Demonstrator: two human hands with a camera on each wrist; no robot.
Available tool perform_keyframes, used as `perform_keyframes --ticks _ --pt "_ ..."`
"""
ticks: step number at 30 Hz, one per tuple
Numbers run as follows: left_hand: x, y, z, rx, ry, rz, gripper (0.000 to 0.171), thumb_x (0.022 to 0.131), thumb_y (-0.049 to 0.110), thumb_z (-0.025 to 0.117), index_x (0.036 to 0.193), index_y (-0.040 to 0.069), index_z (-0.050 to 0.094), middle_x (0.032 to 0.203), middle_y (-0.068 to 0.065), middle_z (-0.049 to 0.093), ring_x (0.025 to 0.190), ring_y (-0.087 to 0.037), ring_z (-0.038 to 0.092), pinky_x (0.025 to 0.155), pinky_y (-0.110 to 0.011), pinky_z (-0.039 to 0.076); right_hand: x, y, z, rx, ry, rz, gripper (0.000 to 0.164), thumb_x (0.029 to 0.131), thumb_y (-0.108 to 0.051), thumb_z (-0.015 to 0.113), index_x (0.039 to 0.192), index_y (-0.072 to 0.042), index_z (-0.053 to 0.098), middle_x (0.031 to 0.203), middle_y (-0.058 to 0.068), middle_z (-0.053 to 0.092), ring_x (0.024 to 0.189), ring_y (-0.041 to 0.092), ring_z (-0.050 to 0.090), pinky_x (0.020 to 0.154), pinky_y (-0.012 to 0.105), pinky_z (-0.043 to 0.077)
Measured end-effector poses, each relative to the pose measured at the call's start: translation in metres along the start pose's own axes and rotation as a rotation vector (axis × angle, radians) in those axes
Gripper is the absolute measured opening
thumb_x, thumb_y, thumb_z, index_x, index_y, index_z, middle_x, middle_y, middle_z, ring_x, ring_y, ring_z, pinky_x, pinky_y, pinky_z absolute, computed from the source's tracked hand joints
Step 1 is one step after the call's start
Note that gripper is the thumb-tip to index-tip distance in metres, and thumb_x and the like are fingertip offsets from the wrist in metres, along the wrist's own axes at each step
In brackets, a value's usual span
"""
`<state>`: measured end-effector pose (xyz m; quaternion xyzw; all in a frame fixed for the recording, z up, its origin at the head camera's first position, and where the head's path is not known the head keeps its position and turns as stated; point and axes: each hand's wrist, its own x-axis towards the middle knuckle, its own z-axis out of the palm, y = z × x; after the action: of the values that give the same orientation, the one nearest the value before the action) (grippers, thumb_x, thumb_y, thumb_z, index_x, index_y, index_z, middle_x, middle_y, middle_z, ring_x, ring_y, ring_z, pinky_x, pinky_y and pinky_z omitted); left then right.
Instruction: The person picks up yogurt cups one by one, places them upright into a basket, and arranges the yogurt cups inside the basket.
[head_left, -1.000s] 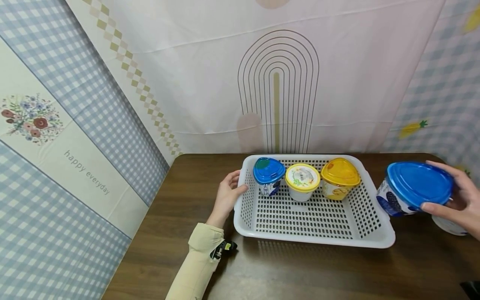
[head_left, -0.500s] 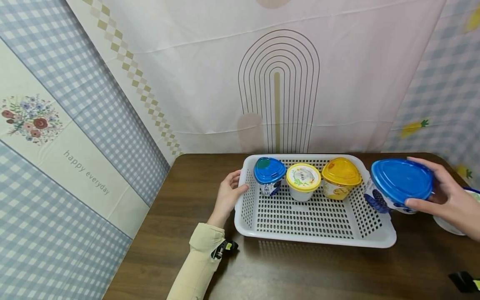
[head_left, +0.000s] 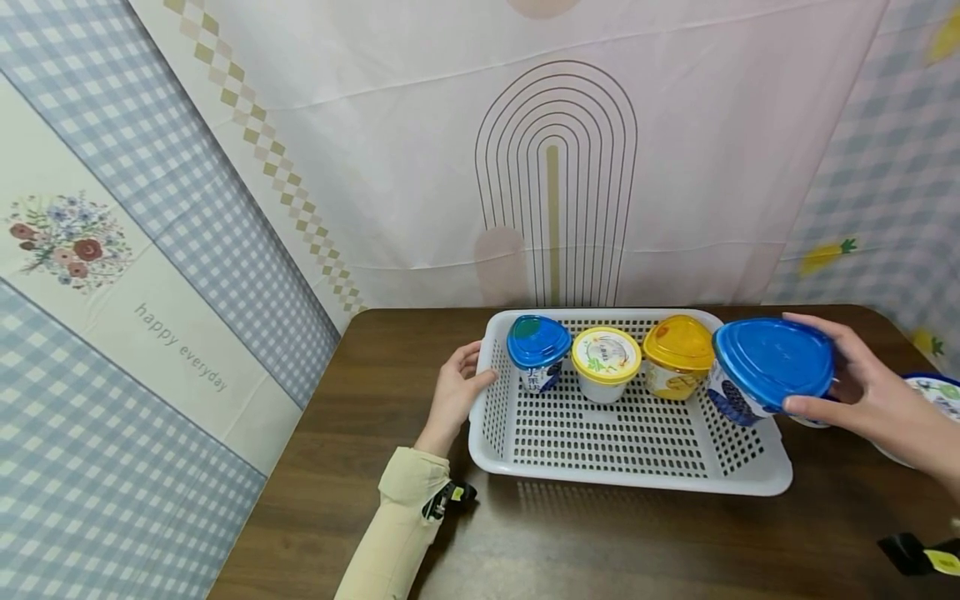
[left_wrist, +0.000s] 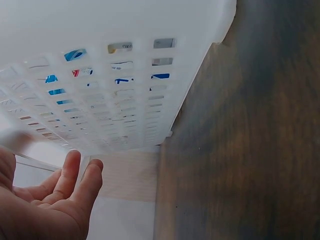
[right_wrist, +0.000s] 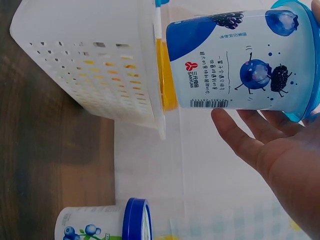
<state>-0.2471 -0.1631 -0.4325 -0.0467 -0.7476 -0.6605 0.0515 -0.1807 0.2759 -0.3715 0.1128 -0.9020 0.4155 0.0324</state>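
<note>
While the right hand is gripping the large blue-lidded tub with its thumb near the lid, the tub is hanging over the right rim of the white basket, just beside the triangular yellow-lidded cup. Well apart from it, the left hand is resting at the basket's left rim; whether its fingers are pinching there, I cannot tell. Good handling is probably depending on height: in the right wrist view the tub's base is sitting close to rim level, so a little extra lift is seeming wise. Its bulk is crowding that yellow cup, so keeping it upright and favouring the near side is likely lowering the risk of a knock. Steady left-hand contact is presumably guarding against the basket sliding.
</note>
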Motion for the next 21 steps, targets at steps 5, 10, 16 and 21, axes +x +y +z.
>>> perform_keyframes --ticks 5,10,16,21 --pt "0.001 0.001 0.000 0.005 0.000 -0.002 0.052 0.081 -0.002 0.065 0.130 -0.004 0.046 0.116 -0.022 0.056 0.098 -0.027 0.056 0.080 -0.036 0.050 0.004 -0.003 0.003 0.017 -0.019 -0.018 0.098 0.083 -0.012 0.071 0.149 -0.034 0.002 0.141 0.036 0.002 0.104 0.060 0.026 0.067 0.065 0.042" --pt "0.009 -0.019 0.000 0.022 0.022 0.008 0.052 0.081 0.003 0.067 0.129 0.003 0.049 0.115 -0.015 0.058 0.098 -0.025 0.056 0.080 -0.036 0.050 0.008 -0.007 0.006 0.020 -0.033 -0.045 0.098 0.081 -0.011 0.072 0.149 -0.032 0.003 0.141 0.036 0.004 0.104 0.060 0.027 0.066 0.063 0.044" --pt "0.013 -0.028 0.000 0.042 0.045 0.019 0.051 0.080 0.006 0.068 0.128 0.007 0.051 0.113 -0.009 0.059 0.097 -0.023 0.057 0.078 -0.036 0.051 0.014 -0.009 0.012 0.022 -0.039 -0.104 0.099 0.079 -0.010 0.073 0.149 -0.030 0.006 0.141 0.034 0.008 0.106 0.059 0.028 0.071 0.065 0.037" --pt "0.014 -0.029 0.000 0.041 0.033 0.016 0.051 0.081 0.006 0.068 0.129 0.007 0.050 0.115 -0.010 0.058 0.099 -0.023 0.057 0.078 -0.036 0.051 0.017 -0.012 0.016 0.043 -0.065 -0.129 0.098 0.079 -0.008 0.073 0.149 -0.029 0.007 0.140 0.032 0.010 0.106 0.059 0.029 0.069 0.061 0.044"
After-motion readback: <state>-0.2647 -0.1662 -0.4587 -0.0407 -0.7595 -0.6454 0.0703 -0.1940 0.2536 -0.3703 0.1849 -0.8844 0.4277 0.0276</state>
